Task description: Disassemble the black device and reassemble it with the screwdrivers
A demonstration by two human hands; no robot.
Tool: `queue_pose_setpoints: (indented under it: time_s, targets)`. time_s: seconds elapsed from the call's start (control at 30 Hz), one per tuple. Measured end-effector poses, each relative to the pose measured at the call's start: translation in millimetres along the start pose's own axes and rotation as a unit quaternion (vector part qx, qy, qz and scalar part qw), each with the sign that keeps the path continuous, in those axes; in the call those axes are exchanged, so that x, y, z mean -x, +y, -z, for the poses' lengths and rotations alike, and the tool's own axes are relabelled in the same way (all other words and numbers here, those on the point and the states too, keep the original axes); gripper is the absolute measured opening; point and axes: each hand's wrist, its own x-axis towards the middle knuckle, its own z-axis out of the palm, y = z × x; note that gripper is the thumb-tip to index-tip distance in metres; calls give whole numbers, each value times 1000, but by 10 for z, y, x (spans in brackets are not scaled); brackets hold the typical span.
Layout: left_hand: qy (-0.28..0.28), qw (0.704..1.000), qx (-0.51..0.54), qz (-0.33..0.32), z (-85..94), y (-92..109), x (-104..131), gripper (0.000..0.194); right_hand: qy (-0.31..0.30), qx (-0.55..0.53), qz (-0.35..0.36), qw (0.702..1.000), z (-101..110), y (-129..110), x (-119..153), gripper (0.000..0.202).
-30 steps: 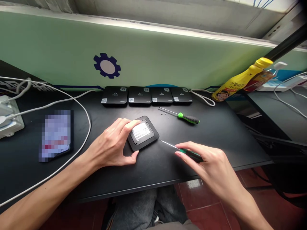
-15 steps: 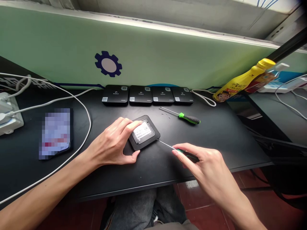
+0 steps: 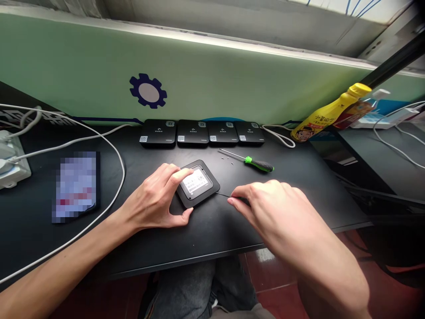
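Observation:
A small black set-top box [image 3: 207, 188] with a white label on its upturned underside lies on the black desk. My left hand [image 3: 159, 195] grips its left side, with fingers over the top and the thumb at the near edge. My right hand [image 3: 265, 204] is closed around a screwdriver, whose thin shaft [image 3: 223, 194] reaches the box's right corner. The hand hides that screwdriver's handle. A second screwdriver [image 3: 259, 164], green and black, lies beyond the right hand. Several tiny screws [image 3: 227, 158] are beside its tip.
Several similar black boxes [image 3: 157, 133] stand in a row along the green partition [image 3: 215, 84]. A phone with a blurred screen [image 3: 78, 186] and a white cable [image 3: 123, 173] lie to the left, near a power strip [image 3: 15, 159]. A yellow bottle [image 3: 328, 115] leans at the back right.
My right hand has turned over, back upward, and moved closer to the box along the screwdriver. My left hand keeps its hold on the box.

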Motion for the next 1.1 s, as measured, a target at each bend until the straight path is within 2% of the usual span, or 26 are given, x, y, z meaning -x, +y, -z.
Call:
queue_pose_setpoints:
  time_s: [0.07,0.17,0.3,0.43,0.6,0.73,0.83,0.93,1.1]
  targets:
    - [24,1000,17,-3,-8,35,8,88,16,3,-3,1000,-46,15,13,36]
    - [50,998,27,-21,-34,92,33,88,13,-12,-46,999,-93,-61,106,34]
    - [42,998,4,-54,-71,107,57,85,23,-53,-87,994,-128,-112,251,37]
    - [28,997,-23,-71,-89,77,55,80,28,-110,-103,988,-138,54,391,35]
    - [9,1000,1,-10,-64,89,12,81,33,-178,-161,970,-113,359,529,39]
    - [-17,998,16,56,-54,103,-21,92,55,-171,-215,960,-288,441,430,38]
    - [-24,995,34,94,-80,110,-22,98,91,-187,-184,961,-544,464,315,33]
    - [-27,991,46,120,-112,122,-21,102,105,-145,-120,977,-766,524,246,34]
    - [-26,988,65,134,-110,135,-38,101,120,-84,-79,986,-925,613,157,39]
